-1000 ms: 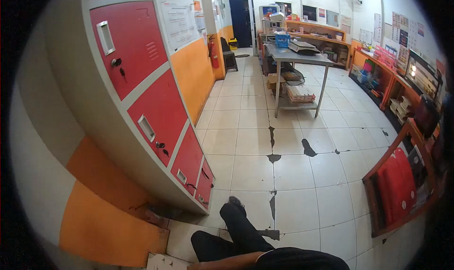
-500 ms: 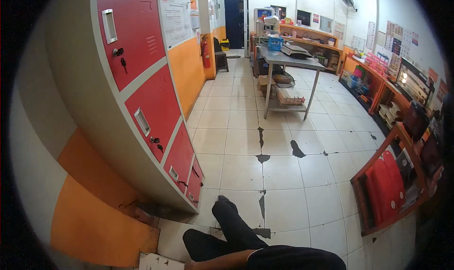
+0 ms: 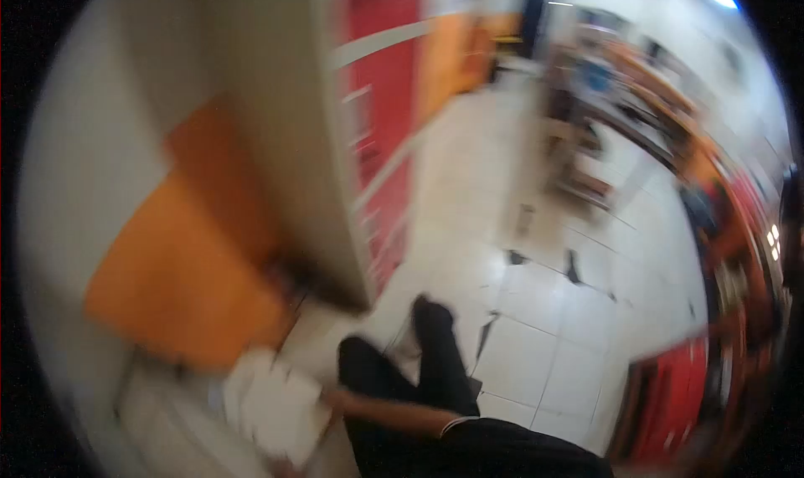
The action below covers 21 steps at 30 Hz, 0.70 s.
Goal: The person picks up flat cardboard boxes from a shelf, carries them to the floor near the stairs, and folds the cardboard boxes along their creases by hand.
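Note:
A pale, flat white object, perhaps a stack of card, lies low on the left, and its details are blurred. My right hand is against its right edge, at the end of a bare forearm from a black sleeve; the fingers are smeared. At the bottom edge of the view, part of my left hand shows by the object's lower side, its fingers too blurred to make out. My legs in black trousers are bent beside the white object.
Red lockers with a grey side stand ahead on the left, by an orange and white wall. White floor tiles with dark broken patches stretch ahead. A metal table and orange shelving stand further back. A red item in a frame is at the lower right.
The view has swung left and down and is blurred. More of the white object and my right forearm now show, and part of my left hand has come into view at the bottom.

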Available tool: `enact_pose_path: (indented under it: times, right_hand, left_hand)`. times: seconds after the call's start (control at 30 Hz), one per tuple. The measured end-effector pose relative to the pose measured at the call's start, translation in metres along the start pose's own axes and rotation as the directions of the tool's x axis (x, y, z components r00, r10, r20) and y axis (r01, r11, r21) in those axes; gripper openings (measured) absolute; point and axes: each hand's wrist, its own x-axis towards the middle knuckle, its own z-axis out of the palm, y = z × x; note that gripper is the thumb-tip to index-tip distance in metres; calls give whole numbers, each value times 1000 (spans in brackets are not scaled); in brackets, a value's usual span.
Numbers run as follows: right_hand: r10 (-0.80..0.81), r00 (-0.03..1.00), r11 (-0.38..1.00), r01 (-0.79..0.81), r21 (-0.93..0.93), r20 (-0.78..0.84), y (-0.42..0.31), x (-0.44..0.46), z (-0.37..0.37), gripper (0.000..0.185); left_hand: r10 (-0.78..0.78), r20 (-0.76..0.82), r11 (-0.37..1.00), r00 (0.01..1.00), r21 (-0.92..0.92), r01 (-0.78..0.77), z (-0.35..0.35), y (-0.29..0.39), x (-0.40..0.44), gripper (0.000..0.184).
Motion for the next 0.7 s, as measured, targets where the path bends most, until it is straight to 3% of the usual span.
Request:
enact_pose_path:
  times: [0.13,0.17,0.2,0.23,0.27,0.3,0.37,0.4,0.47,0.5,0.6,0.67,0.7]
  right_hand:
    - [48,999,996,-48,-81,-2,19,-27,-6,16]
    - [33,999,994,-34,-105,-11,22,-22,-6,16]
    - [111,994,994,-111,-24,-3,24,-19,3,14]
    - [71,997,997,-71,-38,-4,17,-29,-34,12]
    - [69,997,998,-69,-13,-42,25,-20,-2,14]
    - [52,998,998,-53,-22,-34,24,-25,-6,14]
    - [25,997,995,-32,-98,-73,21,-30,-16,20]
    - [19,998,994,-26,-102,-65,20,-31,-19,20]
    - [61,998,997,-61,-41,-4,21,-30,-24,18]
    - [52,999,997,-52,-49,1,22,-30,-28,18]
    - [46,998,999,-46,-6,45,25,-24,-34,24]
    - [8,998,997,-14,81,65,34,-22,-21,28]
    - [0,997,997,-6,80,78,38,-21,-17,28]
  left_hand:
    - [-117,132,986,984,-101,131,-28,30,24,39]
    - [-54,106,998,993,21,52,-1,10,29,42]
    - [-36,19,995,999,-89,37,12,2,27,49]
    - [-34,44,972,998,-230,43,17,2,31,47]
    - [-32,68,929,997,-365,54,21,2,36,46]
    - [-46,68,924,997,-377,68,37,-5,33,46]
    - [-148,-30,758,988,-646,94,83,-23,41,42]
    - [-154,-25,752,988,-652,101,73,-17,36,42]
    - [-48,-79,934,996,-356,17,28,6,28,44]
    - [-58,-80,931,995,-365,25,40,2,33,44]
    - [-236,-14,755,972,-632,174,71,-9,47,49]
    - [-138,-78,882,987,-463,87,52,-4,39,49]
    - [-147,-69,877,987,-471,98,43,-2,38,49]
